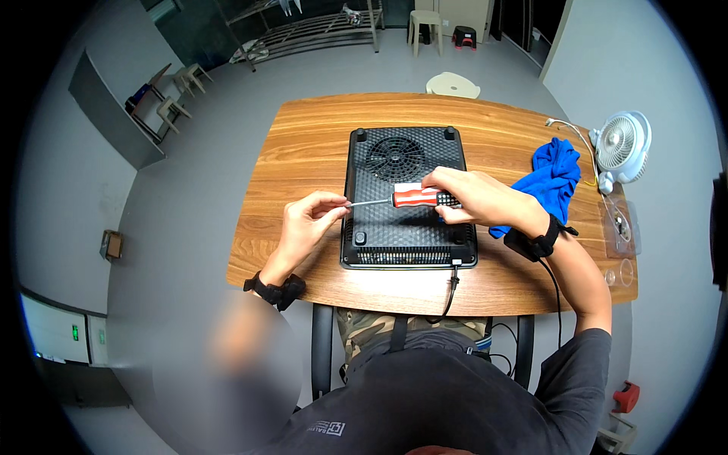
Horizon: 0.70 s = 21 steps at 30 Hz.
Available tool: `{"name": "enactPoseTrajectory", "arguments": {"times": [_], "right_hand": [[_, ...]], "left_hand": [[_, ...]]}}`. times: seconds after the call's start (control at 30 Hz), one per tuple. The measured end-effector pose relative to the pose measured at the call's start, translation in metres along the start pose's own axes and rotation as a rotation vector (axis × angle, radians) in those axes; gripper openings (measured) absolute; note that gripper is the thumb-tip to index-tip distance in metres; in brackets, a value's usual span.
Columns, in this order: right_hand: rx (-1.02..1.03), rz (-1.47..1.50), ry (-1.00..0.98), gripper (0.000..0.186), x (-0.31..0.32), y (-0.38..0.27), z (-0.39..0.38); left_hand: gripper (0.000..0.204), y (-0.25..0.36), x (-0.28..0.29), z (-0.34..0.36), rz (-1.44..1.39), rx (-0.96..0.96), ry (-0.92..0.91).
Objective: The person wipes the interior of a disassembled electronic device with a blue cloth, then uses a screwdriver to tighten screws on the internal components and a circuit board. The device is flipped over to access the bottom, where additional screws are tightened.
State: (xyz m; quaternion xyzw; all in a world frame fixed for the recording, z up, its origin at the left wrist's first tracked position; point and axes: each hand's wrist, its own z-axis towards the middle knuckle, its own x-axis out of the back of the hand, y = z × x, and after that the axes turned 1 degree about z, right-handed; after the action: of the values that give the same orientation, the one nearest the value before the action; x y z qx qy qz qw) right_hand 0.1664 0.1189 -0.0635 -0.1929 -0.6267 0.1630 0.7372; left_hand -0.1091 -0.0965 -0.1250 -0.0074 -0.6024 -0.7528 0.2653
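Note:
A black appliance (379, 227), likely an induction cooker, lies bottom side up on the wooden table, its round fan grille (396, 158) and corner feet facing me. Over it I hold a screwdriver (409, 198) with a red and white handle, roughly level, its shaft pointing left. My right hand (478, 199) is closed round the handle's right end. At the tip, the fingers of my left hand (312, 216) pinch together, just past the appliance's left edge. Whether a screw sits between those fingertips is too small to make out.
A crumpled blue cloth (556, 178) lies right of the appliance, near a small white fan (620, 144). A clear plastic tray (620, 227) with small parts sits at the table's right edge, with round clear pieces (626, 273) nearby. A black power cord (453, 292) hangs off the front edge.

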Motion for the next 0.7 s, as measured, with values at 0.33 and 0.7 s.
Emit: {"name": "enactPoseTrajectory", "arguments": {"times": [0.33,0.7], "right_hand": [[-0.009,-0.001,-0.021,0.043,-0.0042,0.0024,-0.0009],[-0.128,0.313,0.019,0.038,0.0052,-0.0061,0.0066]], "left_hand": [[0.016,-0.0009,-0.0009,-0.0003,0.037,0.005,-0.016],[0.016,-0.0030,-0.0003,-0.0036,0.104,-0.051,-0.080]]}}
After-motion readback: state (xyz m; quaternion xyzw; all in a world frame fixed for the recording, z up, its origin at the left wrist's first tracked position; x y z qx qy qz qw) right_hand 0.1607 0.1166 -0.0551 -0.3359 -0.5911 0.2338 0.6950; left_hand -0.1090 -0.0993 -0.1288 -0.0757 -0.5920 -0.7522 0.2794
